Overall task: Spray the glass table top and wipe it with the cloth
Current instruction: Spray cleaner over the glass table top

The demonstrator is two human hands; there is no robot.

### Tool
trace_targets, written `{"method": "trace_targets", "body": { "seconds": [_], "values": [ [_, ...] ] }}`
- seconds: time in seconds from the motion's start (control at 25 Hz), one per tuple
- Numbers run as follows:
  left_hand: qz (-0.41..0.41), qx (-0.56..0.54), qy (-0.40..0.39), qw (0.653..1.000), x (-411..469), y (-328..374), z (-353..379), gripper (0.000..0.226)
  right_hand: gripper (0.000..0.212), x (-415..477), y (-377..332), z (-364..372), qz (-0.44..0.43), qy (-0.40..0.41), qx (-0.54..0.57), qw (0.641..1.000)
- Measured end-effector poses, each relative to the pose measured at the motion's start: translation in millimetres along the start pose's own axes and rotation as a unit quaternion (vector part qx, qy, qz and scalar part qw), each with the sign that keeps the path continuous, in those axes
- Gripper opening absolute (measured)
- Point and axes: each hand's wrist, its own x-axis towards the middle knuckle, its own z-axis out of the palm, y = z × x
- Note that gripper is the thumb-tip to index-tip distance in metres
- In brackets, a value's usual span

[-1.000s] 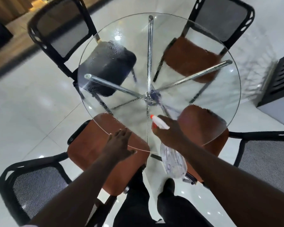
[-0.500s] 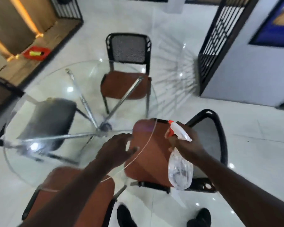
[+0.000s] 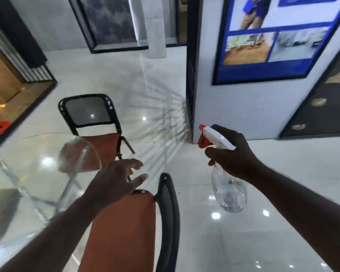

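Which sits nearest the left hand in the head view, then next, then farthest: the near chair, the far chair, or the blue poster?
1. Near chair, directly beneath the left hand.
2. Far chair, ahead and slightly left.
3. Blue poster, on the wall, upper right.

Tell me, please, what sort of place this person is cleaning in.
Probably an office or showroom reception area rather than a home: a round glass table with a mesh-backed chair drawn up to it, a glossy white tiled floor, and a large blue photo display board on the wall.
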Motion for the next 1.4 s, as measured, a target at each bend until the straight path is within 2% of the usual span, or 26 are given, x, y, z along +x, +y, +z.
{"method": "trace_targets", "body": {
  "seconds": [0.16, 0.36, 0.52, 0.76, 0.84, 0.96, 1.12, 1.24, 1.32, 1.4],
  "values": [
    [0.021, -0.043, 0.031, 0.998, 60.1, 27.9, 38.0, 0.045, 0.045, 33.9, 21.7, -56.3, -0.008, -0.018, 0.004, 1.0],
    [0.014, -0.08, 0.048, 0.996, 146.5, 39.1, 72.6, 0.057, 0.025, 114.6, 40.9, -95.5, -0.022, -0.037, -0.058, 0.997],
    [0.008, -0.093, 0.093, 0.991, 250.2, 41.6, 74.4, 0.051, 0.027, 220.3, 64.7, -112.1, -0.059, -0.028, -0.096, 0.993],
    [-0.04, -0.134, 0.13, 0.982, 370.1, 32.7, 57.5, 0.05, 0.035, 365.2, 74.3, -99.9, -0.11, -0.138, -0.139, 0.974],
    [-0.062, -0.112, 0.146, 0.981, 391.1, 24.5, 52.5, 0.049, 0.038, 413.2, 75.0, -78.7, -0.138, -0.16, -0.154, 0.965],
    [-0.111, -0.046, 0.155, 0.981, 414.8, -13.9, 48.4, 0.041, 0.024, 500.2, 89.0, -23.0, -0.199, -0.195, -0.15, 0.949],
    [-0.238, -0.019, 0.17, 0.956, 416.7, -92.6, 38.8, 0.036, 0.016, 577.2, 99.7, 76.8, -0.217, -0.317, -0.092, 0.919],
    [-0.374, 0.01, 0.208, 0.904, 386.8, -140.6, 20.0, 0.044, 0.025, 611.5, 92.3, 168.8, -0.257, -0.443, -0.065, 0.856],
    [-0.462, 0.01, 0.215, 0.86, 363.6, -164.1, 15.8, 0.047, 0.034, 621.9, 92.3, 230.5, -0.283, -0.495, -0.044, 0.82],
    [-0.525, -0.008, 0.231, 0.819, 338.9, -179.0, 17.0, 0.05, 0.03, 616.5, 92.0, 288.7, -0.287, -0.537, -0.021, 0.793]
  ]
}}
